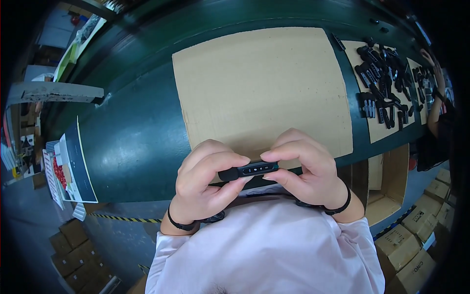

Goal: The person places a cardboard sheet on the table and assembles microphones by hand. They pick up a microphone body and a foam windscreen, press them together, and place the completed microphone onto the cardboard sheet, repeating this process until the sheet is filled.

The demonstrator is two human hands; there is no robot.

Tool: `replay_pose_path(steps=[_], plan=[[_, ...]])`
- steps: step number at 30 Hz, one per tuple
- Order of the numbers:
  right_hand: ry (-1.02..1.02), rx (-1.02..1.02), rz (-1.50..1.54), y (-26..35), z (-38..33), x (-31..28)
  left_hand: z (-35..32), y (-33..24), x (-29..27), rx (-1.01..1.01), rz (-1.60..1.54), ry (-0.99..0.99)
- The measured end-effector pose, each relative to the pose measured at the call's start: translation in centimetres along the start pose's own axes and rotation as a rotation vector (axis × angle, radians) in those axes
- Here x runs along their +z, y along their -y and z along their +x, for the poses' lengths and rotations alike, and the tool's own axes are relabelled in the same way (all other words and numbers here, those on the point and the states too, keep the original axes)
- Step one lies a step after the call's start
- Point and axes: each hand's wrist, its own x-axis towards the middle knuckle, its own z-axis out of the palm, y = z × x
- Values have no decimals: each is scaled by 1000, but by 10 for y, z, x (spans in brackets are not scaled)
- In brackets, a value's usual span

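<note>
A small black microphone (257,169), slim, with a rounded dark head at its left end and a row of small light marks along its face, is held level between my hands in front of my chest. My left hand (208,176) pinches it with thumb and fingertips near the rounded head. At the other end, my right hand (308,169) grips it the same way, thumb below and index finger above. Just beyond my fingers lies a brown cardboard sheet (264,83) on the dark green table (132,132).
To the right, many similar black devices (384,78) lie heaped on another cardboard piece (379,130). A person's arm (434,108) shows at the far right. An open carton (389,191) stands below the table's right side. A grey metal bar (56,91) juts in at left.
</note>
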Motion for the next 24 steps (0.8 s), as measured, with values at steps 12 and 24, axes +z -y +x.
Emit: replay_pose_path(steps=[12, 24], plan=[[-73, -129, -107, 1, 2, 5, -2, 1, 3, -62, -92, -41], [-110, -166, -129, -3, 0, 7, 4, -7, 4, -80, -20, 27]])
